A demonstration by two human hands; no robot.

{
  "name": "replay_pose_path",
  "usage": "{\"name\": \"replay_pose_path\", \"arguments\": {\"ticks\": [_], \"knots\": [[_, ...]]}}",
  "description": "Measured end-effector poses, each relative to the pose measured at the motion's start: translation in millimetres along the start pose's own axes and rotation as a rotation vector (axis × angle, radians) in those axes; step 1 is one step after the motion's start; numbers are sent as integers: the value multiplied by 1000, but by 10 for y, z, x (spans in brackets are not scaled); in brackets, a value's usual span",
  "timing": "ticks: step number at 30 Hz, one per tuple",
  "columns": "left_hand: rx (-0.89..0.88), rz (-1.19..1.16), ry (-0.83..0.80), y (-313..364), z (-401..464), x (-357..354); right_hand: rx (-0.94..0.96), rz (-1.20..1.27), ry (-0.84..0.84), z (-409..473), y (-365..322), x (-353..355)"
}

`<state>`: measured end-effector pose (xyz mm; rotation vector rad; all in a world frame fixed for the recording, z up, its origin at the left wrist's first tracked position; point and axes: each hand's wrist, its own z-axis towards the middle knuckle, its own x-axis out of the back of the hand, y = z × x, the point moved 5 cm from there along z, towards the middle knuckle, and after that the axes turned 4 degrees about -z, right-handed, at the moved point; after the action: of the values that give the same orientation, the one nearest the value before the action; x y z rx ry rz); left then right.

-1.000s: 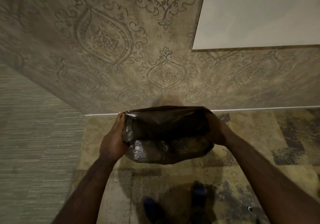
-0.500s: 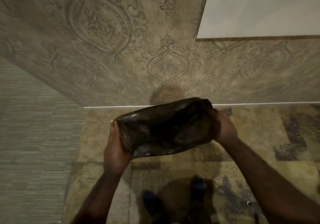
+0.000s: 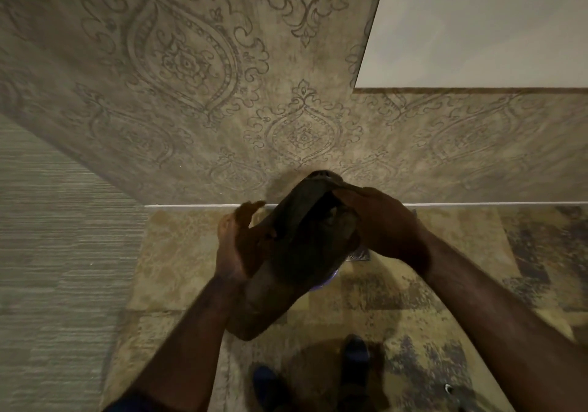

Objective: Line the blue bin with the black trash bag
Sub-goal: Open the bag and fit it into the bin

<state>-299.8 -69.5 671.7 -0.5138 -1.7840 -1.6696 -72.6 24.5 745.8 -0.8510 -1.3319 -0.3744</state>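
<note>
Seen from the head camera, a person holds a black trash bag [image 3: 299, 252] at arm's length above a patterned carpet [image 3: 178, 252], before a damask-papered wall [image 3: 191, 93]. Motion blur smears the bag, hiding its opening. The right hand [image 3: 378, 224] has its grip clamped over the bag's upper end; the left hand [image 3: 238, 246] presses against the bag's side, its fingers partly spread, and whether they pinch the plastic cannot be told. Dark shoes [image 3: 353, 357] show dimly below. The blue bin lies outside the picture.
</note>
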Motion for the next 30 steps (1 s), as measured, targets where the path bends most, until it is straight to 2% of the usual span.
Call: {"name": "replay_pose_path", "arguments": {"ticks": [2,5,7,12,15,20,26,30], "knots": [[-8,-56,-13,13,117,41,10,35,-38,22,84,69],[53,-116,74,29,131,178,52,-46,-155,-15,317,-15],[34,-73,125,5,88,243,104,-72,-95,-69,415,-20],[-246,18,129,56,14,314,-34,14,-76,-55,501,-39],[-300,57,157,12,11,353,-45,-4,-148,-32,631,-171],[-176,179,98,-144,-33,268,-98,39,-268,-119,682,-411],[-44,212,42,-383,-138,2,-115,90,-314,-322,590,-930],[72,192,68,-590,-218,-210,-241,108,-286,-496,607,-1357]]}}
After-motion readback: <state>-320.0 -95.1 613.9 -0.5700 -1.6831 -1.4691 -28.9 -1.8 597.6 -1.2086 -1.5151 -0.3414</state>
